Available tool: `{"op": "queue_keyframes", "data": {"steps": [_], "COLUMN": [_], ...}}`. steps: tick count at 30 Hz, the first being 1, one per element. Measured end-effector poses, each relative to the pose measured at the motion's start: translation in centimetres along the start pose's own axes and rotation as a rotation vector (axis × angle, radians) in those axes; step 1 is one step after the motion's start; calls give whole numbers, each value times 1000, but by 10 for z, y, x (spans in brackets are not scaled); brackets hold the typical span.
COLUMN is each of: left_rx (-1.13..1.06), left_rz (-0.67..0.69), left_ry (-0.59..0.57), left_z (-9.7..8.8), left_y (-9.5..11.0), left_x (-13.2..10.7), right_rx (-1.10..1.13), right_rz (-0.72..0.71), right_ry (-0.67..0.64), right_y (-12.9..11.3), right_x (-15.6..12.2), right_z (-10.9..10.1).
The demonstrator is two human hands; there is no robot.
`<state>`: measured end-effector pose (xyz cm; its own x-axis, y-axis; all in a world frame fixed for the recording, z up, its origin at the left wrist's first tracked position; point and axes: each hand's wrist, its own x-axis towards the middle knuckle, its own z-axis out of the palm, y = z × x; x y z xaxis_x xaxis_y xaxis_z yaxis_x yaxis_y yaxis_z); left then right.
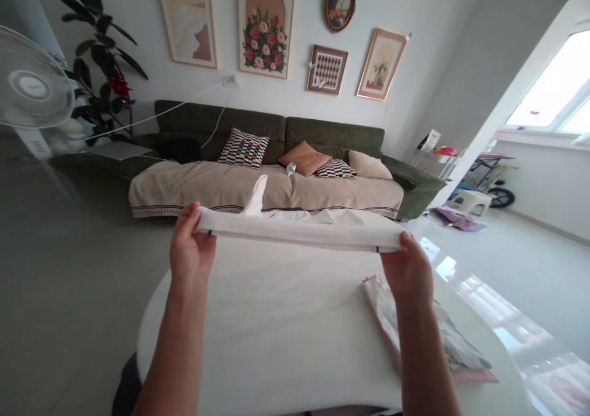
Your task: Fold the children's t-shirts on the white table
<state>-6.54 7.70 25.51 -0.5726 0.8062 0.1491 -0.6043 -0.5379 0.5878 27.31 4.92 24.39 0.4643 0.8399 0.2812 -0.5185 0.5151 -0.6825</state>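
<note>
My left hand (pixel 191 247) and right hand (pixel 408 271) each pinch 1 end of a white cloth (pixel 299 231), fingers closed on it, the strip pulled nearly straight between them. I hold it above the white table (pixel 498 397). Beside my right forearm lies a white-and-pink bundle (pixel 458 342).

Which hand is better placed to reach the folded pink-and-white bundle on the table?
Probably the right hand: its forearm passes over the bundle, while the left hand is off to the other side. Both hold ends of the white cloth, so the right would likely need to let go first.
</note>
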Motion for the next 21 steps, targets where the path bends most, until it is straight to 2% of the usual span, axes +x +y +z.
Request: {"op": "queue_keyframes", "data": {"steps": [3,6,8,10,12,16,19,21], "left_rx": [242,701,1011,1235,1375,1606,1861,2017], "left_rz": [-62,-229,-268,-231,-191,-184,-103,40], "left_ry": [63,90,24,-82,-205,-405,-479,-496], "left_z": [-60,-138,-185,-218,-235,-245,-249,-246], "left_y": [-38,-78,-93,-95,-90,-74,-68,-69], "left_x": [-30,-62,-79,-90,-96,-105,-118,-124], "right_rx": [-328,-746,-853,-902,-960,-1074,-1293,-1492], "right_rz": [169,300,340,370,406,494,488,396], "right_ry": [97,125,127,136,146,144,15,-60], "right_y": [38,66,73,76,79,91,94,92], "right_x": [-33,-73,-95,-110,-120,-132,-144,-149], "right_z": [-53,-93,-109,-119,-131,-176,-217,-230]}}
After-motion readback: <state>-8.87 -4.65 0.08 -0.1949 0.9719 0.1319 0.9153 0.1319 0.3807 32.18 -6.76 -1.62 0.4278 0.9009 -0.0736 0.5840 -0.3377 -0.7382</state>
